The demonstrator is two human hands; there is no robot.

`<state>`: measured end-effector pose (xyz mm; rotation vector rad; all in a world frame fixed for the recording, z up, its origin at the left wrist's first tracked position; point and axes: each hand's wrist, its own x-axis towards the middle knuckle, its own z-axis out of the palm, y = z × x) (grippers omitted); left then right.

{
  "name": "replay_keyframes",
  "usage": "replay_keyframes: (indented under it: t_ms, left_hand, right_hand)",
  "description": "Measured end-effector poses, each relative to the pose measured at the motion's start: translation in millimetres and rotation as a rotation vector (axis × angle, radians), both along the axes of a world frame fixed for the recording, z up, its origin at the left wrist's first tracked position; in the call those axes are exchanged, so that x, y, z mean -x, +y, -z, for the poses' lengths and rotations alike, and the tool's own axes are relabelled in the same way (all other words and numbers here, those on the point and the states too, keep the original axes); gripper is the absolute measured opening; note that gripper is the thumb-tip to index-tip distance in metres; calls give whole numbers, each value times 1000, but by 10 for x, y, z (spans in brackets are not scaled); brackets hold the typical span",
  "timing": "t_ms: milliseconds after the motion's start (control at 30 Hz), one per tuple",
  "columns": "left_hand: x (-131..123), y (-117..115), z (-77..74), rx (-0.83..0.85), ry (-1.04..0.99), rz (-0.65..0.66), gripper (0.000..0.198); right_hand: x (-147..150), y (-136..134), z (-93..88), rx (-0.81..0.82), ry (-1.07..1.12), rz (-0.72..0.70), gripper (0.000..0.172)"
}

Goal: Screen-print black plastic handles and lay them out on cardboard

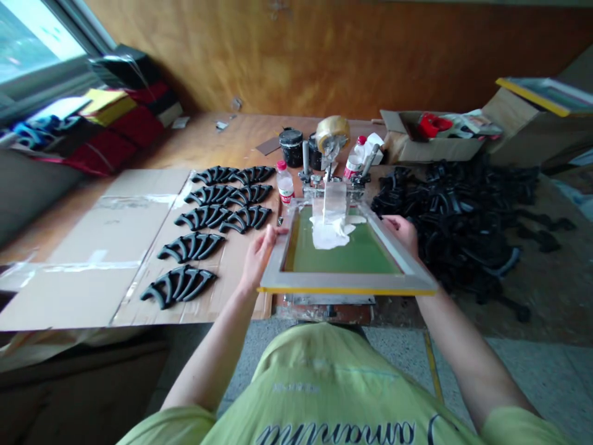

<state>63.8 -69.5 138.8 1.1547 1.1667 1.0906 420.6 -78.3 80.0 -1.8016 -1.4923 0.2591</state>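
A screen printing frame [274, 272] with green mesh, grey sides and a yellow front edge lies in front of me, its far end at a metal clamp stand [306, 162]. White material, perhaps ink or cloth, sits in a patch [330, 236] at the far part of the mesh. My left hand [259, 253] grips the frame's left side, thumb and fingers near the rim. On the opposite side, my right hand [404, 233] holds the right rim, its fingers partly hidden. Beneath the near edge, a flat plate [331, 300] shows a little.
Black curved slatted parts [189, 246] lie in rows on cardboard [139, 232] at left. A heap of black parts [445, 210] covers the right. Red-capped bottles [285, 184], black tubs [291, 148] and a tape roll [332, 128] stand behind. An open box [438, 150] sits back right.
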Motion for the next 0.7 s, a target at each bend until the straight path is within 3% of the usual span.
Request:
replay_keyframes:
  t_ms: [67, 167, 200, 267, 367, 433, 600, 700]
  left_hand:
    - [76, -184, 341, 134, 42, 64, 57]
    - [98, -330, 843, 219, 85, 87, 81]
    - [90, -344, 976, 218, 108, 80, 84]
    - [71, -340, 1168, 195, 147, 67, 81]
    - [72, -306, 1295, 170, 172, 76, 76]
    - [89, -295, 1327, 176, 188, 78, 73]
    - [116, -300, 1394, 195, 182, 73, 72]
    - [114, -298, 1399, 186, 173, 76, 71]
  right_hand:
    - [155, 129, -127, -51, -42, -49, 43]
    - [605, 280, -268, -67, -235, -235, 64]
    - [748, 317, -288, -37, -312, -283, 65]
    - [964, 354, -277, 68, -438, -335, 53]
    - [1104, 260, -165, 241, -518, -394, 22]
    - [1121, 87, -77, 288, -546, -440, 12]
    - [1034, -317, -60, 224, -574, -745, 28]
    - [983, -288, -138, 237, -562, -813, 19]
